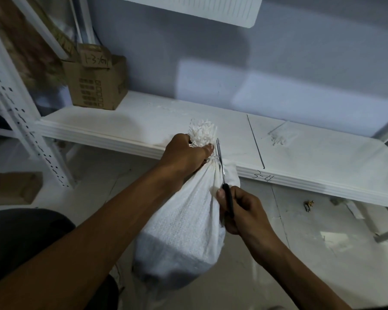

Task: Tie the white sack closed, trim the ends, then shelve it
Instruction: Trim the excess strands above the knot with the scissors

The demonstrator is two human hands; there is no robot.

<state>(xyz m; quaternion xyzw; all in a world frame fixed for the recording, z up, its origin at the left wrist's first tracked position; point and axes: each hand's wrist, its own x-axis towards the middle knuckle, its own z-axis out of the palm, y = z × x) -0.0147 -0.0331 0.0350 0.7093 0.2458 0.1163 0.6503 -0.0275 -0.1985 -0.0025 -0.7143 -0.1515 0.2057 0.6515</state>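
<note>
One white sack, contents apparently hidden.

Left hand reaching forward, arm nearly straight, fingers clenching tight, thumb pointing right. Right hand sitting lower and nearer, fingers curling closed, thumb pressing up, wrist bending inward.
</note>
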